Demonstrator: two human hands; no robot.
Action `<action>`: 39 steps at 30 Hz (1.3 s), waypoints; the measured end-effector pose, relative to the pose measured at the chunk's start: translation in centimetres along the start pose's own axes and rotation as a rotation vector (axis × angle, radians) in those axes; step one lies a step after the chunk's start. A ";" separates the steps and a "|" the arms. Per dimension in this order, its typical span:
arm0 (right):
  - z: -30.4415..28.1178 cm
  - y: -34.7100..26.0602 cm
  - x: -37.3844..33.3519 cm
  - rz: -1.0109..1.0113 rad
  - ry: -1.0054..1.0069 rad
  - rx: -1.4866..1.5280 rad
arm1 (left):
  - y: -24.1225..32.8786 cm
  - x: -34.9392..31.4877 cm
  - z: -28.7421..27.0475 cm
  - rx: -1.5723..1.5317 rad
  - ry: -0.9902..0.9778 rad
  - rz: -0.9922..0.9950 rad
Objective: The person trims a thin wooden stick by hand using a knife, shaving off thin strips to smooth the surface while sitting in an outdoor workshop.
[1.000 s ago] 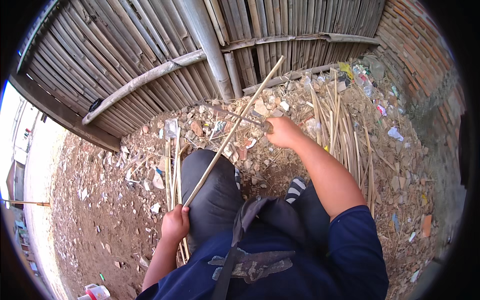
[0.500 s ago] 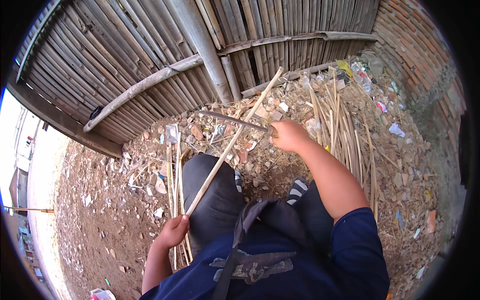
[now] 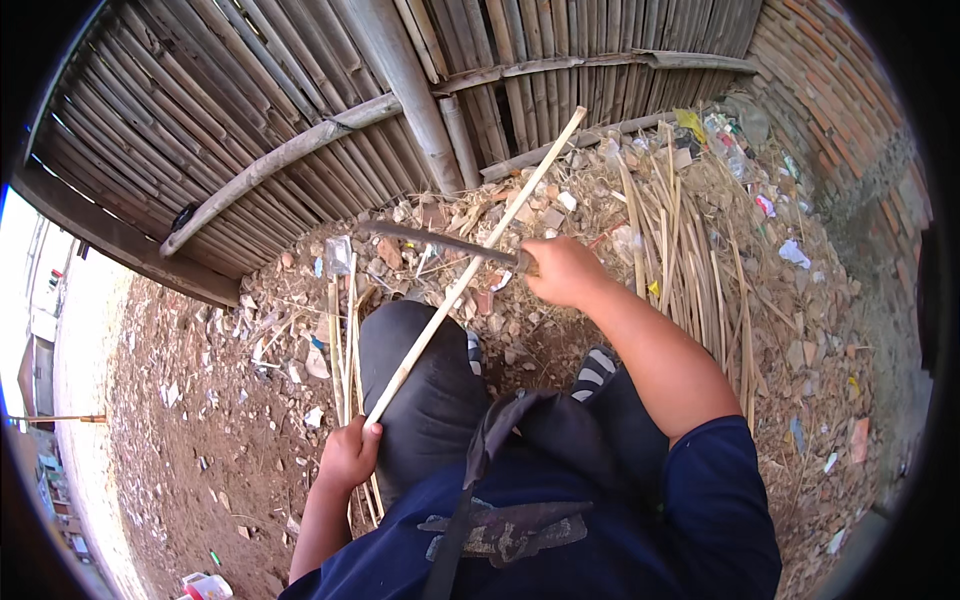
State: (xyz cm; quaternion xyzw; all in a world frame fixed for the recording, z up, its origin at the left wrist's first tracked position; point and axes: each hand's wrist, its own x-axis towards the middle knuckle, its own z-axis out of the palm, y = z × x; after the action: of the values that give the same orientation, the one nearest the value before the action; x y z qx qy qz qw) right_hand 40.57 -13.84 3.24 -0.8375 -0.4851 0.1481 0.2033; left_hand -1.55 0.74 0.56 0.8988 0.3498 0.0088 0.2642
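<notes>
A long pale bamboo strip [image 3: 430,335] slants up and away to the right across my left knee. My left hand [image 3: 350,455] is closed round its near end, beside my thigh. In my right hand [image 3: 565,272] is the handle of a long dark-bladed knife [image 3: 440,240]. The blade points left and crosses the strip at about its middle, seemingly against it. The strip's far end sticks out free toward the bamboo fence.
Several cut strips [image 3: 340,350] lie on the ground by my left knee. A larger pile of strips [image 3: 690,270] lies to my right. Ahead stands a bamboo fence [image 3: 290,120]; a brick wall [image 3: 840,110] rises at the right. Rubble and litter cover the ground.
My right hand and the knife have moved left and slightly nearer. The bamboo strip's far end has risen a little to the right; my left hand has turned slightly and keeps its hold.
</notes>
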 end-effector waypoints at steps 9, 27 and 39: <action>1.3 3.5 0.6 0.153 0.133 -0.006 | -0.7 1.0 -1.0 -0.028 -0.077 0.025; -0.5 -2.5 -1.7 -0.151 -0.074 -0.184 | 0.8 -0.9 -2.1 -0.141 -0.265 -0.062; -0.5 -0.8 -0.8 -0.019 -0.025 -0.118 | -0.8 -0.3 -1.7 -0.239 -0.320 -0.128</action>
State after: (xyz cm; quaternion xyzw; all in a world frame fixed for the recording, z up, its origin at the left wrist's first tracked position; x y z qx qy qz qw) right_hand 39.83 -14.33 4.09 -0.8413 -0.5035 0.1281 0.1489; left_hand -2.65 1.83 1.71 0.8271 0.3561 -0.1093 0.4209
